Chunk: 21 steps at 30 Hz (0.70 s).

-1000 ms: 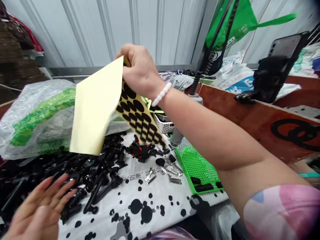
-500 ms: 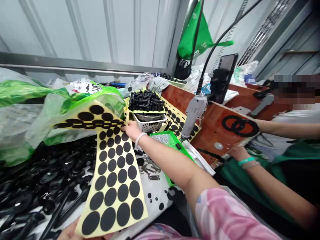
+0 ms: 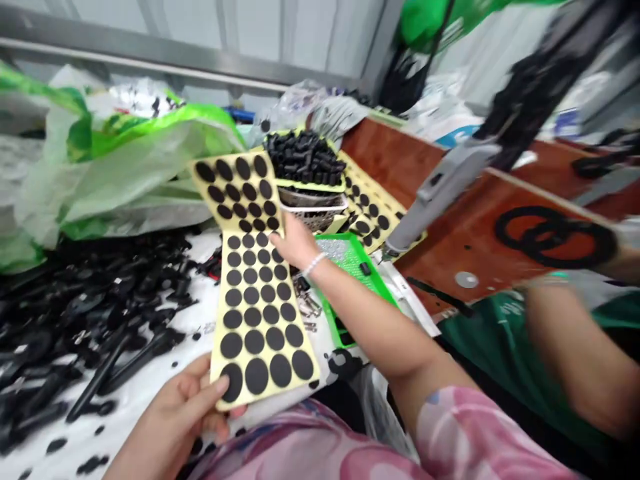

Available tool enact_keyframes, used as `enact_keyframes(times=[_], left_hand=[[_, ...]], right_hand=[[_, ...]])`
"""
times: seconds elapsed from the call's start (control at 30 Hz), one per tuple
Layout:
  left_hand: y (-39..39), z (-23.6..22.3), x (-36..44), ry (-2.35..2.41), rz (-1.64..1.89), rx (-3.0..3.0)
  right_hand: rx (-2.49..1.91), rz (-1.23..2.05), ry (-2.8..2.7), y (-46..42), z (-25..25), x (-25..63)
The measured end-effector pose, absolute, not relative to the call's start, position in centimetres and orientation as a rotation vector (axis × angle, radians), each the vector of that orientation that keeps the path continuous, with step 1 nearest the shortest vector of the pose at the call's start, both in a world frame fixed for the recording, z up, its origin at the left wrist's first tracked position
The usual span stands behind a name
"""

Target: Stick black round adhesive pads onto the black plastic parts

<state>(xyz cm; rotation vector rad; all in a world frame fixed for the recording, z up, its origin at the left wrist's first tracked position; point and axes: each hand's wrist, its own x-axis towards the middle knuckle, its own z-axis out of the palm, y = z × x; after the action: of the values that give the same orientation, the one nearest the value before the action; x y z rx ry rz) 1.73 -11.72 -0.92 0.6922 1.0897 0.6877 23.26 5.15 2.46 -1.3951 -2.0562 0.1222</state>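
Note:
A long yellow sheet [image 3: 255, 293] covered with round black pads stretches between my hands over the table. My left hand [image 3: 193, 403] grips its near end, thumb on top of a pad. My right hand [image 3: 295, 243] pinches the sheet near its middle, where the far part bends upward. A white bead bracelet [image 3: 314, 265] sits on my right wrist.
Several black plastic parts [image 3: 100, 313] pile up at left on a spotted white cloth [image 3: 150, 393]. Green-and-clear bags [image 3: 125, 167] lie behind. A basket of black cylinders [image 3: 305, 160], a green tray [image 3: 350, 267], small metal clips [image 3: 307, 303], a hanging power tool [image 3: 440, 193] and another person's arm [image 3: 575, 347] are at right.
The sheet has flattened and come lower toward me. My left hand now shows gripping its near end. The view has tilted down and shifted left.

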Motion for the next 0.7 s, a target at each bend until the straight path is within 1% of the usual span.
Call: enact_keyframes(times=[0.03,0.07,0.23,0.33,0.47,0.7], left_hand=[[-11.7,-0.7,2.0,1.095,0.740,0.686],[-11.5,-0.6,2.1,1.090,0.760,0.672],[-10.7,-0.6,2.7,1.002,0.764,0.632],[-10.7,-0.8,3.1,0.967,0.753,0.613],[-10.9,-0.9,3.5,0.987,0.717,0.687],[-11.1,-0.8,3.3,1.140,0.701,0.921]], right_hand=[[-1.482,0.128,-1.955,3.9,2.8,23.1],[-1.479,0.131,-1.934,2.3,3.2,22.9],[-1.043,0.367,-2.233,-6.9,3.7,21.8],[-1.103,0.403,-2.255,-10.4,2.1,21.0],[-1.230,0.383,-2.233,-11.2,0.3,20.4],[-1.257,0.273,-2.368,-10.7,0.4,19.8]])
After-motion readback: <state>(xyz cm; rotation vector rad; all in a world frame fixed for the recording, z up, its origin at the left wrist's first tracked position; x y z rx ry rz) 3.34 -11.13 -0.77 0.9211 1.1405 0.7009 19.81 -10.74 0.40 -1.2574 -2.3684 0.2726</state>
